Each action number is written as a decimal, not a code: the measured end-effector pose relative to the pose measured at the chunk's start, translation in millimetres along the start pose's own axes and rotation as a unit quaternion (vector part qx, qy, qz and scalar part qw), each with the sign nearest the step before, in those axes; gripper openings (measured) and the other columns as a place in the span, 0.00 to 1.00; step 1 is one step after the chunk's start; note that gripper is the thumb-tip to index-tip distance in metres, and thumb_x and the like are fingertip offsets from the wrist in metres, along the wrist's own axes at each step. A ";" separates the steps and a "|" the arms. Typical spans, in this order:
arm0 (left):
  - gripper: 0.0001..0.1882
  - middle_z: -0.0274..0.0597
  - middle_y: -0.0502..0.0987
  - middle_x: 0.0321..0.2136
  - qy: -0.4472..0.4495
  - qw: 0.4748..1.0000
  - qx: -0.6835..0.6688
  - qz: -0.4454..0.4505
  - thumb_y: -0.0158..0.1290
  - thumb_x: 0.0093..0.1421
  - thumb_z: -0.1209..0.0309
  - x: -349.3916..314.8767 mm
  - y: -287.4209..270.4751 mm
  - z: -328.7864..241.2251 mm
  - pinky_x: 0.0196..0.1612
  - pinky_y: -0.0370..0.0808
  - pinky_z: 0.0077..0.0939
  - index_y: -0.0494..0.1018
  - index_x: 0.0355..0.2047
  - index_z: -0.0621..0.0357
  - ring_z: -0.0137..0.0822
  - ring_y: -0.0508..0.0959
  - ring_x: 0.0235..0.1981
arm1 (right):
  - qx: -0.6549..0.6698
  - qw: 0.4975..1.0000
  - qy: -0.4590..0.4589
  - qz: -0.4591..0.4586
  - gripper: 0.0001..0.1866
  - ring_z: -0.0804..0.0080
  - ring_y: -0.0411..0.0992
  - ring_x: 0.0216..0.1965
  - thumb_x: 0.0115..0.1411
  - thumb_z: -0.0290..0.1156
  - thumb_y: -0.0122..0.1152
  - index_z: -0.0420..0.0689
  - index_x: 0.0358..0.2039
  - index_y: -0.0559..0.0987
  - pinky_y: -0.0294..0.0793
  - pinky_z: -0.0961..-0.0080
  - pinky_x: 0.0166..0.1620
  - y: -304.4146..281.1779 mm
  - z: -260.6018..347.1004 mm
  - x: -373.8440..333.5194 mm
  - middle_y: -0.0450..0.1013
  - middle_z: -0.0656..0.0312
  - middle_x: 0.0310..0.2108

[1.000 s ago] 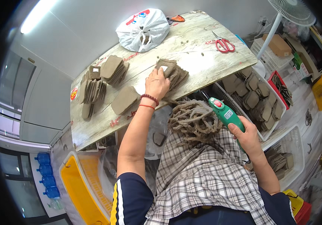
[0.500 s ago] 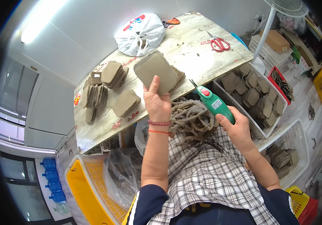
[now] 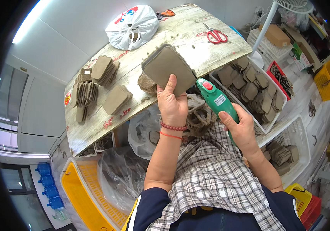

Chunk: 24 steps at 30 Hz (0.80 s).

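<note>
My left hand [image 3: 172,106] is closed on a grey-brown square pad [image 3: 169,65] with rounded corners, thumb on top, fingers beneath. My right hand [image 3: 241,129] grips green electric scissors [image 3: 215,98] with a red button, thumb along the side. Their dark tip meets or nearly meets the pad's right corner; whether it touches I cannot tell. Partly hidden behind the held pad, more brown pads [image 3: 147,83] lie on the table. Below the hands, a tangle of grey-brown trimmed strips [image 3: 197,111] rests over my checked apron [image 3: 211,169].
Stacks of similar pads [image 3: 104,71] stand on the table's left [image 3: 99,136]. A white plastic bag [image 3: 132,29] and red-handled scissors [image 3: 216,37] lie farther back. White baskets [image 3: 284,104] of pads are at right; a yellow basket [image 3: 76,188] and clear plastic bag [image 3: 119,173] are at lower left.
The held pad has turned and come right, its corner now at the electric scissors' tip. That tool has shifted slightly left. Pads behind my left hand are uncovered, and the whole view has shifted.
</note>
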<state>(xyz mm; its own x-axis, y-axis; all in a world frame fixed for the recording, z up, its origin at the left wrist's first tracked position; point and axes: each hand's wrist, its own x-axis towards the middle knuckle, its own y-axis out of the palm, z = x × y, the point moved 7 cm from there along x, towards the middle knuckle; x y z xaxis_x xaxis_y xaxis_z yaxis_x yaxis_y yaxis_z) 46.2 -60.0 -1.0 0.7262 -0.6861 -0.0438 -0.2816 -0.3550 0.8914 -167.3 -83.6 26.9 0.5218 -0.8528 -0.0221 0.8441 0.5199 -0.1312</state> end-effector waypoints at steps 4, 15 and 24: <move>0.18 0.37 0.75 0.46 -0.034 0.999 0.017 0.019 0.53 0.61 0.80 -9.8 -0.5 7.5 0.51 0.75 0.29 0.68 0.51 0.57 0.33 0.75 0.47 | 0.007 1.000 -0.007 -0.005 0.21 0.85 0.64 0.24 0.60 0.42 0.63 0.35 0.42 0.76 0.65 0.84 0.28 -2.7 3.8 1.8 0.71 0.69 0.23; 0.17 0.39 0.75 0.47 -0.138 0.986 0.072 0.064 0.52 0.62 0.79 -38.8 -13.1 27.9 0.51 0.75 0.33 0.67 0.52 0.57 0.35 0.76 0.48 | 0.015 1.000 0.013 -0.017 0.22 0.86 0.63 0.21 0.59 0.45 0.63 0.36 0.41 0.76 0.64 0.85 0.25 -15.8 7.9 8.1 0.70 0.70 0.22; 0.17 0.42 0.78 0.43 -0.220 0.948 0.181 0.144 0.54 0.58 0.82 -27.7 -22.4 0.4 0.45 0.78 0.30 0.71 0.48 0.61 0.34 0.79 0.42 | -0.019 0.998 0.017 0.049 0.22 0.86 0.65 0.24 0.58 0.44 0.65 0.37 0.42 0.76 0.66 0.85 0.28 -40.2 9.0 2.4 0.70 0.69 0.24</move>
<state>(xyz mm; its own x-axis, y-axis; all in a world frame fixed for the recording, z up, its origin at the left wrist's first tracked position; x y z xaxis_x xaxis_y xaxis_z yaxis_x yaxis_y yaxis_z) 32.2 -33.3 -19.9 0.2770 -0.9577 -0.0779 -0.6822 -0.2530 0.6860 -198.9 -106.0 41.0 0.5972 -0.7989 -0.0709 0.7830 0.5999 -0.1645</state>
